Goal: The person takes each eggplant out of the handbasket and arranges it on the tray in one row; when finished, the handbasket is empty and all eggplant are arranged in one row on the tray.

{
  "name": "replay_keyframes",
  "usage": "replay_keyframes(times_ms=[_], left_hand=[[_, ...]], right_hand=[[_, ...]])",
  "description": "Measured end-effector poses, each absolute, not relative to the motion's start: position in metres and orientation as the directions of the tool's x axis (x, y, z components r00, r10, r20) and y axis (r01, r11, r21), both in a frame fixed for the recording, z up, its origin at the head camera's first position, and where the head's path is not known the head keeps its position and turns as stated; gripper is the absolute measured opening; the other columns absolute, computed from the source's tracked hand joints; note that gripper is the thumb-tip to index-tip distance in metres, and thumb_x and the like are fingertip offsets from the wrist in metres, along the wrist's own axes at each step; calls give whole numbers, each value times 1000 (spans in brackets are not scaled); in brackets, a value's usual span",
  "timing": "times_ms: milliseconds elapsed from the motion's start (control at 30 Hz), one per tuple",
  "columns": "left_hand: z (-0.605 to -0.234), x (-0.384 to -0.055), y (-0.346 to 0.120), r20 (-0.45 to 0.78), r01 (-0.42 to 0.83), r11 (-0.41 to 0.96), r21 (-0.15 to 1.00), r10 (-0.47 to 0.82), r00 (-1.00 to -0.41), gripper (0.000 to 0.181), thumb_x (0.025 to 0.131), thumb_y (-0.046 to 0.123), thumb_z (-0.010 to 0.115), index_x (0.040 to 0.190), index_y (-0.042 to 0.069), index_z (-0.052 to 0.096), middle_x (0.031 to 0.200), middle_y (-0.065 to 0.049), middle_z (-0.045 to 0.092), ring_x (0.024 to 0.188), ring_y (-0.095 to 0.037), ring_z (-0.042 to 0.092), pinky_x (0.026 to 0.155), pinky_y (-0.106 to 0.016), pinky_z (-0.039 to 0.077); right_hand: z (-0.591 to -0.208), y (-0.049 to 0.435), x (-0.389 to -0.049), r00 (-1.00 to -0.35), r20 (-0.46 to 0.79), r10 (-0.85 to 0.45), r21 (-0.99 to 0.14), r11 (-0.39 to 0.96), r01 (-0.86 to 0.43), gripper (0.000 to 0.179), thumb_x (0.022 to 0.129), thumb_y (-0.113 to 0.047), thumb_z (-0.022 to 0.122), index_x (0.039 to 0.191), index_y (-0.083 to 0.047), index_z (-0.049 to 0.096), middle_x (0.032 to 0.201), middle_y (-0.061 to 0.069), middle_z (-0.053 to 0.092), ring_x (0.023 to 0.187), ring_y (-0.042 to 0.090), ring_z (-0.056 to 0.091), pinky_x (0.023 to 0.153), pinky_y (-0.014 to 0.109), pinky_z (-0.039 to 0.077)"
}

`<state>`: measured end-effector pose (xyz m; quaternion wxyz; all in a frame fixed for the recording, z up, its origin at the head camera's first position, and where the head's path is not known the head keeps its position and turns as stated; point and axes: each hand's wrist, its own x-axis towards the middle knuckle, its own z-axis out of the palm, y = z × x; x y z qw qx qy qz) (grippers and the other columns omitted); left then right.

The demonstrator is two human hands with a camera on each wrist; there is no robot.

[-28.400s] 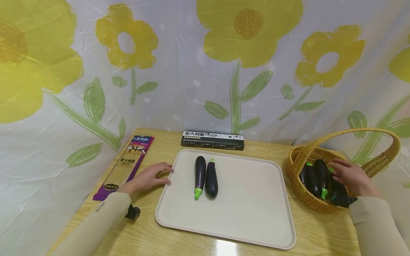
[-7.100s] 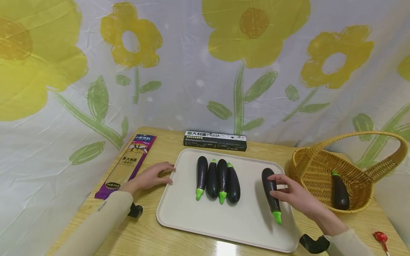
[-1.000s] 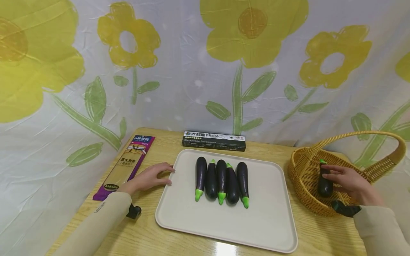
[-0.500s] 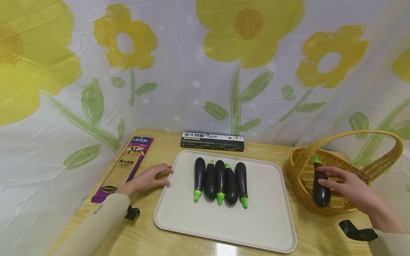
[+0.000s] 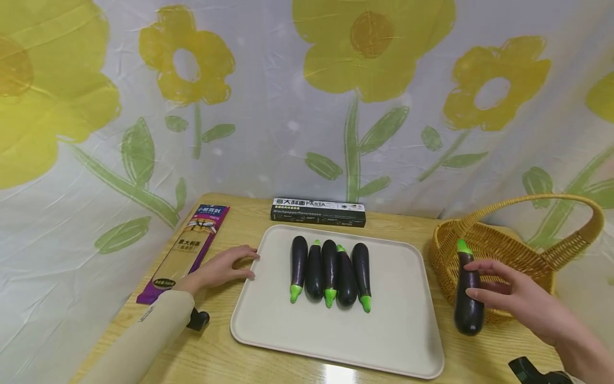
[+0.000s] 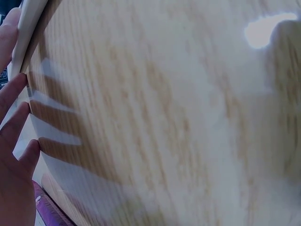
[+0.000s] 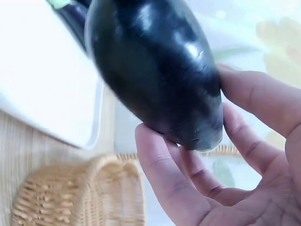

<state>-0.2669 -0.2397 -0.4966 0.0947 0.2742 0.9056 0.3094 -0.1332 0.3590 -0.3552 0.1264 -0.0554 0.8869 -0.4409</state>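
Observation:
My right hand pinches a dark purple eggplant between thumb and fingers, its green stem end pointing away from me. It hangs in front of the wicker basket, near the right edge of the white tray. In the right wrist view, the rounded bottom of the eggplant fills the upper middle. Several more eggplants lie side by side on the tray, stems pointing alternately near and far. My left hand rests its fingertips on the left rim of the tray, fingers loosely spread.
A black and white pasta box lies behind the tray. On the left, a purple spaghetti packet lies slantwise along the table edge. The basket's tall handle arches up on the right, close to a flowered curtain.
Since the earliest frame, the row of eggplants on the tray has grown and those in the basket have come out. Within the last second, my right hand lifted one eggplant from the basket, moving left and nearer.

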Motion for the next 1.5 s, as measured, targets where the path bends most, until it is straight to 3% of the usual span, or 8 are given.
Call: replay_keyframes(times_ms=[67, 200, 300, 433, 533, 733, 1167, 1500], left_hand=[[-496, -267, -239, 3, 447, 657, 608, 560, -828, 50, 89, 38, 71, 131, 12, 61, 143, -15, 50, 137, -39, 38, 112, -57, 28], [-495, -267, -238, 11, 455, 660, 598, 561, -828, 50, 89, 37, 71, 131, 12, 61, 142, -16, 51, 136, -39, 39, 112, -57, 28], [-495, -267, -239, 11, 451, 663, 597, 555, -832, 49, 89, 37, 72, 130, 12, 61, 142, -15, 51, 137, -38, 39, 113, -56, 28], [-495, -266, -240, 22, 458, 661, 594, 556, -831, 49, 89, 37, 71, 130, 12, 62, 142, -16, 51, 137, -40, 38, 112, -58, 28], [-496, -265, -240, 22, 457, 664, 593, 553, -833, 49, 90, 38, 70, 130, 12, 62, 142, -17, 51, 137, -42, 37, 111, -60, 27], [-494, -265, -238, -10, 428, 671, 605, 544, -839, 49, 89, 37, 72, 130, 12, 62, 143, -16, 50, 138, -40, 36, 112, -59, 27], [-494, -265, -238, -21, 421, 681, 599, 540, -842, 50, 89, 39, 71, 131, 13, 61, 144, -15, 49, 138, -39, 37, 113, -58, 26], [-495, -266, -238, -21, 420, 680, 601, 539, -842, 51, 89, 40, 71, 131, 13, 61, 144, -15, 49, 138, -40, 35, 113, -59, 26]], right_hand=[[-356, 355, -131, -960, -165, -225, -792, 610, -7, 49, 98, -25, 62, 139, -5, 45, 147, 25, 34, 126, 56, 43, 82, 38, 54], [-357, 342, -133, -954, -150, -258, -785, 618, -44, 48, 97, -26, 63, 138, -7, 48, 146, 23, 37, 125, 60, 40, 86, 50, 54], [-361, 329, -139, -949, -137, -283, -782, 619, -71, 47, 96, -26, 65, 137, -8, 51, 144, 24, 42, 123, 55, 46, 85, 47, 55], [-375, 312, -152, -941, -126, -314, -803, 589, -89, 47, 95, -24, 67, 135, -5, 53, 138, 27, 48, 119, 46, 55, 80, 31, 54], [-390, 301, -162, -942, -125, -313, -811, 579, -85, 48, 94, -25, 68, 134, -4, 54, 134, 28, 52, 116, 40, 59, 79, 26, 53], [-421, 282, -182, -936, -159, -313, -841, 540, -38, 48, 93, -21, 69, 134, -1, 54, 133, 27, 52, 108, 30, 63, 76, 30, 57], [-450, 248, -207, -920, -132, -369, -818, 565, -110, 40, 92, -13, 68, 129, 1, 58, 129, 26, 56, 107, 36, 64, 78, 34, 56], [-451, 242, -214, -939, -140, -315, -833, 550, -60, 39, 92, -10, 67, 129, 1, 58, 132, 24, 54, 113, 41, 59, 83, 38, 56]])
